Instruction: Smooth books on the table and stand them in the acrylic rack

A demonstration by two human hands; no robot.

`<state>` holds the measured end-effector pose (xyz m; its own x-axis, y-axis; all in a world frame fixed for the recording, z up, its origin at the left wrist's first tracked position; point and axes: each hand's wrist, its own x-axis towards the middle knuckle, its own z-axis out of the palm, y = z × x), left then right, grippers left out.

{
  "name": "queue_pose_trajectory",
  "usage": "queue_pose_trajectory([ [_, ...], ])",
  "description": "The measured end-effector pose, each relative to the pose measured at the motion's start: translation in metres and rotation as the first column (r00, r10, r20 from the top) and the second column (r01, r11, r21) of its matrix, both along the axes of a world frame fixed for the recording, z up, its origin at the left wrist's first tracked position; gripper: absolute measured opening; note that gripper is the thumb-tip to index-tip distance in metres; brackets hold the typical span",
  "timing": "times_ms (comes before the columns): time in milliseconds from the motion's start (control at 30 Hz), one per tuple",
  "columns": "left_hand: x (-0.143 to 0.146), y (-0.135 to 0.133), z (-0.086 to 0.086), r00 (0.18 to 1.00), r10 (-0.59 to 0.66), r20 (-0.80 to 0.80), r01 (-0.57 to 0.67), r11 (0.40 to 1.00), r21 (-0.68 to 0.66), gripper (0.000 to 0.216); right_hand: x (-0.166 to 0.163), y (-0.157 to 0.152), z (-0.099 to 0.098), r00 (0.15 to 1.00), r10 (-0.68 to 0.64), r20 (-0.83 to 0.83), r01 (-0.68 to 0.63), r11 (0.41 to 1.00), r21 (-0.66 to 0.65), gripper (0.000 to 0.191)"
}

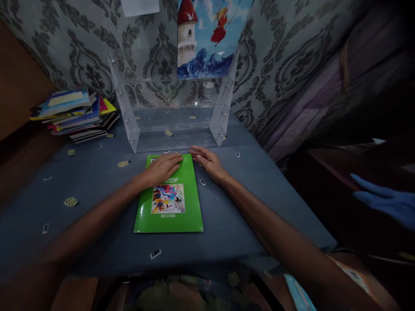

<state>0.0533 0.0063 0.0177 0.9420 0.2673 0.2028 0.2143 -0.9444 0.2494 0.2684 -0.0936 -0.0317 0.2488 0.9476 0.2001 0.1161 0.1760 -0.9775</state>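
Green book (170,201) lies flat, cover up, near the middle of the table (253,172), just on the near side of a clear acrylic rack (223,112). Left hand (164,168) laid flat over the cover's far part, palm down, fingers straight and close together, pointing right. Right hand (209,164) at the book's far right corner, fingers extended, hand flattened out wide; can't tell if fingertips touch the edge. Cover has a colourful picture panel, lettering small. Far left: uneven stack of books (78,114). Far side: patterned wallpaper (90,65) and a poster (207,43) with red-roofed tower, waves, figure in red. Blue glove (389,198) at right edge, blurred, well apart from the book.
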Motion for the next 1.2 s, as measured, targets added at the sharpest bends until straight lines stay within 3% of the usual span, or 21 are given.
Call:
queue_pose_trajectory([
  [233,0.018,-0.001,-0.008,0.996,-0.038,0.08,0.033,0.997,0.064,0.038,0.003,0.003,0.003,0.996,-0.019,0.09,0.016,0.999,0.033,0.046],
  [567,0.0,-0.001,0.005,0.958,-0.283,0.052,0.278,0.957,0.087,0.038,-0.008,-0.008,0.01,0.979,-0.136,0.155,0.134,0.991,0.025,0.055],
  [633,-0.002,-0.012,0.01,0.969,-0.246,0.019,0.243,0.964,0.111,0.04,-0.014,-0.012,0.013,0.968,-0.158,0.193,0.153,0.987,0.041,0.051],
  [733,0.002,-0.042,0.016,0.997,-0.051,-0.051,0.059,0.983,0.174,0.048,-0.02,-0.016,0.016,0.959,-0.186,0.215,0.179,0.982,0.052,0.047],
  [867,0.011,-0.08,0.02,0.979,0.168,-0.112,-0.13,0.949,0.287,0.051,-0.024,-0.021,0.02,0.952,-0.212,0.222,0.209,0.977,0.037,0.041],
  [1033,0.015,-0.093,0.018,0.956,0.261,-0.131,-0.214,0.931,0.295,0.041,-0.025,-0.027,0.022,0.944,-0.227,0.238,0.222,0.974,0.049,0.039],
  [1200,0.013,-0.091,0.014,0.965,0.25,-0.078,-0.229,0.95,0.213,0.042,-0.024,-0.029,0.026,0.939,-0.208,0.273,0.21,0.978,0.023,0.035],
])
